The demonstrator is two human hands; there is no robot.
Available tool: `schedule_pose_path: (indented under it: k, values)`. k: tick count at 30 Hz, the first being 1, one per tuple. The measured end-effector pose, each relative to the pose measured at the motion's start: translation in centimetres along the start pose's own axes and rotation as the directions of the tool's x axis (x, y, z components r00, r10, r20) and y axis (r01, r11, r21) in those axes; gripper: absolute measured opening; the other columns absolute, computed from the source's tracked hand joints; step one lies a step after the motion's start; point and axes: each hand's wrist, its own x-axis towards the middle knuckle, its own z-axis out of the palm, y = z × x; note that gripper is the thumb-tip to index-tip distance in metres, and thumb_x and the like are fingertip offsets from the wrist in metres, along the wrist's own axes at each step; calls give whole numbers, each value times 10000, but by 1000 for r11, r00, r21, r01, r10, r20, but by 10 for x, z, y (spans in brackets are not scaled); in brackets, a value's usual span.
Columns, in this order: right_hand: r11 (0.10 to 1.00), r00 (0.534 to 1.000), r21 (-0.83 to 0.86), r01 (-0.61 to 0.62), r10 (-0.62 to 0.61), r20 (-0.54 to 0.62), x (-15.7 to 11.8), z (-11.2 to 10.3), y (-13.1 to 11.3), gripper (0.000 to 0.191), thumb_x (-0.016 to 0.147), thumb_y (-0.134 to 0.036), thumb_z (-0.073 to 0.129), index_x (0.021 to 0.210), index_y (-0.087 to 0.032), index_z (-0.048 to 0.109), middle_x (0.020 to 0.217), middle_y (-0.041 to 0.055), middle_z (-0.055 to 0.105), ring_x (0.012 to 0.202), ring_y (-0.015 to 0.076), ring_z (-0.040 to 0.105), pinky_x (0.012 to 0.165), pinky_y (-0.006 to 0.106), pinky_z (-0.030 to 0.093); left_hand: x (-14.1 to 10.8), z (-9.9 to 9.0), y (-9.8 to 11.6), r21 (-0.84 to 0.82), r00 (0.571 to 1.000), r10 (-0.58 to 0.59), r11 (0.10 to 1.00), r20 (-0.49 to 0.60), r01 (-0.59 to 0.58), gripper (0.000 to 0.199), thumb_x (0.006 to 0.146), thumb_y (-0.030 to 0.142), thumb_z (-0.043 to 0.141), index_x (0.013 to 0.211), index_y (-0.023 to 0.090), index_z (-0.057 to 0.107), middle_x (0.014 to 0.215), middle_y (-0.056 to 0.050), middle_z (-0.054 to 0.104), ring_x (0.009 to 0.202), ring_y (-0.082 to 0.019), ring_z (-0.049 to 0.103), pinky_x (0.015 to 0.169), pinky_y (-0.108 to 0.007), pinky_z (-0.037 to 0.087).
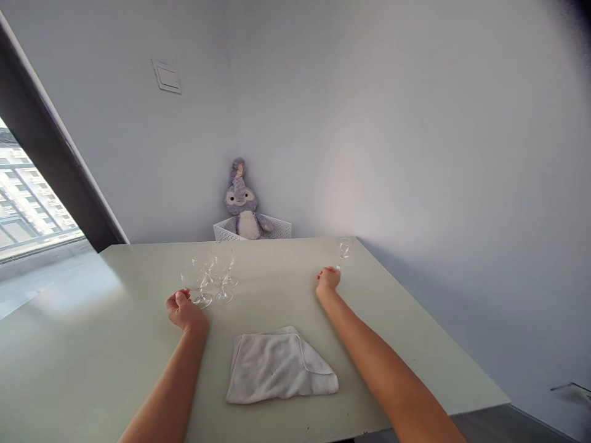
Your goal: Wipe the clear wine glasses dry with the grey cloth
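Several clear stemmed glasses (223,277) stand in a group on the left half of the pale table. My left hand (184,311) is beside the nearest of them, its fingers curled in and nothing visible in them. Farther right, my right hand (329,280) is also curled closed, with no object visible in it. Just behind it, near the far right corner, is a single clear glass (344,248), its lower part hard to make out. A folded grey-white cloth (279,366) lies between my forearms, close to the front edge.
The pale table (272,292) reaches toward a corner of the grey walls. Behind its far edge, a purple plush toy (247,215) sits in a white perforated basket (280,229). A window (32,197) with a dark frame is at the left.
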Motion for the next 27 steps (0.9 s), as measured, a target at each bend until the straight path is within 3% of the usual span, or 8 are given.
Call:
schedule_pose_path:
  k: [2, 4, 8, 14, 18, 21, 24, 27]
  values:
    - [999, 990, 8, -31, 32, -135, 26, -24, -4, 365, 683, -166, 422, 1044, -198, 378, 887, 48, 507, 514, 72, 497, 404, 178, 402, 0, 1, 0, -3, 1000, 0, 1000, 1, 0, 109, 731, 282, 395, 753, 186, 442, 714, 27, 483, 665, -109, 473, 642, -259, 368]
    - [999, 980, 17, -51, 53, -192, 43, -40, -6, 439, 667, -154, 446, 1092, -212, 357, 973, 55, 487, 544, 67, 504, 431, 179, 423, 0, 1, 0, -5, 1000, 2, 1000, 2, -2, 108, 737, 280, 396, 781, 189, 434, 715, 28, 481, 673, -110, 480, 650, -261, 371]
    - [998, 991, 17, -67, 69, -114, 62, -47, -6, 450, 616, -172, 543, 1049, -208, 424, 895, 6, 513, 493, 53, 480, 446, 190, 441, 2, 0, -2, -10, 1000, 3, 1000, 4, -3, 121, 741, 270, 400, 835, 194, 416, 718, 28, 494, 692, -108, 495, 660, -257, 375]
    - [998, 998, -28, -64, 64, -3, 57, -31, -4, 172, 627, -216, 560, 784, -182, 499, 615, -54, 472, 410, 56, 431, 383, 181, 373, 4, -1, -6, -19, 1000, 0, 1000, 5, 0, 143, 736, 272, 426, 859, 197, 421, 726, 25, 520, 715, -109, 512, 680, -259, 375]
    - [997, 989, -64, -39, 47, 137, 20, -4, 1, 111, 664, -249, 541, 737, -176, 500, 552, -57, 469, 391, 59, 434, 360, 173, 338, 4, 0, -8, -35, 1000, -19, 999, 0, 19, 174, 740, 266, 425, 902, 206, 403, 742, 25, 522, 725, -105, 523, 704, -263, 377]
    - [996, 945, -89, -24, 51, 322, -27, 24, 7, 117, 673, -259, 538, 739, -162, 527, 569, -41, 508, 403, 59, 453, 355, 161, 336, 4, 0, -8, -38, 999, -36, 999, 1, 36, 181, 740, 271, 427, 908, 208, 398, 747, 20, 526, 731, -106, 524, 703, -262, 379]
    - [994, 854, -112, -20, 75, 515, -84, 49, 12, 148, 662, -256, 558, 767, -150, 563, 607, -24, 549, 423, 64, 474, 357, 161, 355, 6, -2, -5, -33, 998, -58, 998, -10, 58, 177, 745, 283, 418, 904, 209, 392, 744, 17, 518, 710, -107, 515, 673, -258, 384]
    - [992, 727, -129, -9, 95, 680, -140, 65, 15, 175, 660, -236, 573, 812, -151, 593, 664, -10, 574, 439, 65, 488, 355, 160, 366, 11, -8, 2, -31, 996, -81, 996, -48, 80, 164, 749, 283, 397, 892, 208, 370, 748, 16, 502, 663, -102, 493, 627, -254, 380]
